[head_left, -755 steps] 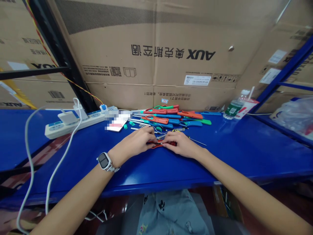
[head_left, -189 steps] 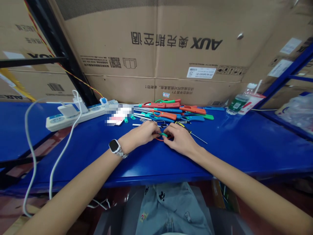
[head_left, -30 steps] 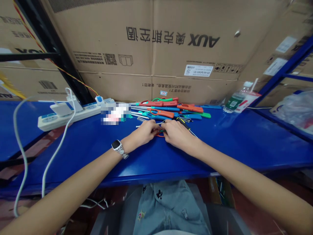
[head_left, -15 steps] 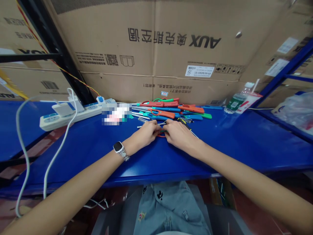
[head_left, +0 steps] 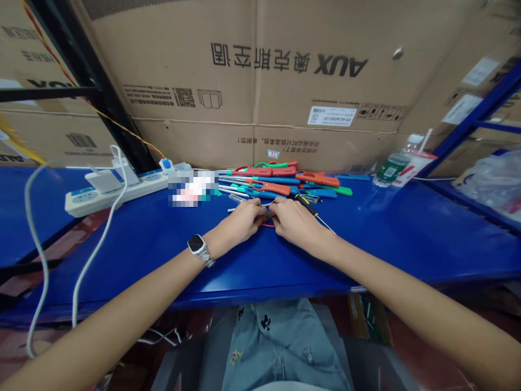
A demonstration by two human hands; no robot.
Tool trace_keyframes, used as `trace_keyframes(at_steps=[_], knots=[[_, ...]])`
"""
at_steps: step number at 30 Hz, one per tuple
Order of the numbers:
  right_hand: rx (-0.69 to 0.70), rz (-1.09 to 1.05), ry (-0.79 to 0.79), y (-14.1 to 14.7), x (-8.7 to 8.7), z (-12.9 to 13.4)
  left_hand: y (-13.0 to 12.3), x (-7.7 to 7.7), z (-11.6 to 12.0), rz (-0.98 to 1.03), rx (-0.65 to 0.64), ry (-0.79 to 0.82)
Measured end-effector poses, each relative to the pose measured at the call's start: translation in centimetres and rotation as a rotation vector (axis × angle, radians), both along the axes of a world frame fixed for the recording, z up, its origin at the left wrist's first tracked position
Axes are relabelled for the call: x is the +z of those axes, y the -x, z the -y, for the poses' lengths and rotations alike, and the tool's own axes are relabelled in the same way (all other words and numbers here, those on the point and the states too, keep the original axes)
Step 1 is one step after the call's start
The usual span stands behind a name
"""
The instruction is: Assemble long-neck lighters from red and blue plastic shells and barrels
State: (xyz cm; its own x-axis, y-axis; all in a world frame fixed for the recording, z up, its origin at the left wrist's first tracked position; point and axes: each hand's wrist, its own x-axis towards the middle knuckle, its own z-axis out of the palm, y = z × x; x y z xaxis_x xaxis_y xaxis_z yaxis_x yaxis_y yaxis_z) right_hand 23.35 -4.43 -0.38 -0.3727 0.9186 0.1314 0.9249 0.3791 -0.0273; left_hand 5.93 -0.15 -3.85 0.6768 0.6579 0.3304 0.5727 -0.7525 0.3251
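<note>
My left hand (head_left: 244, 218), with a watch (head_left: 197, 245) on its wrist, is closed over a small work piece near the middle of the blue table. Close beside it, my right hand (head_left: 293, 220) has its fingers bent in on the same piece. Between the fingertips shows the orange edge of a lighter (head_left: 267, 225) with a bit of green; the hands hide most of it. A screwdriver (head_left: 306, 206) with a black and yellow handle lies just past my right hand. Behind the hands is a pile of long-necked lighters (head_left: 271, 188) in red, orange, blue and green.
A white power strip (head_left: 87, 205) with plugs and cables stands at the left. A plastic bottle (head_left: 391, 169) and a cup (head_left: 411, 171) are at the back right. Large cardboard boxes (head_left: 183, 136) rise behind the blue table (head_left: 366, 233). A plastic bag (head_left: 494, 182) sits far right.
The view has shifted very slightly. Both hands stay together at the same spot, with only small finger movement.
</note>
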Motion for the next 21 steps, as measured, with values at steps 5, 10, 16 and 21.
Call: trace_keyframes(at_steps=[5,10,16,21], knots=[[0.011,-0.015,-0.043,0.0,-0.9,-0.3,-0.1,0.1,0.2,-0.009,0.017,-0.01],[0.068,0.037,-0.017,-0.2,-0.3,0.0,-0.2,0.2,0.3,-0.012,0.043,-0.004],[0.101,0.125,-0.007,-0.7,0.1,0.5,-0.2,0.1,0.1,0.003,0.007,-0.01],[0.219,-0.11,-0.027,-2.9,-1.4,0.9,0.6,-0.2,-0.3,-0.014,-0.061,-0.015]])
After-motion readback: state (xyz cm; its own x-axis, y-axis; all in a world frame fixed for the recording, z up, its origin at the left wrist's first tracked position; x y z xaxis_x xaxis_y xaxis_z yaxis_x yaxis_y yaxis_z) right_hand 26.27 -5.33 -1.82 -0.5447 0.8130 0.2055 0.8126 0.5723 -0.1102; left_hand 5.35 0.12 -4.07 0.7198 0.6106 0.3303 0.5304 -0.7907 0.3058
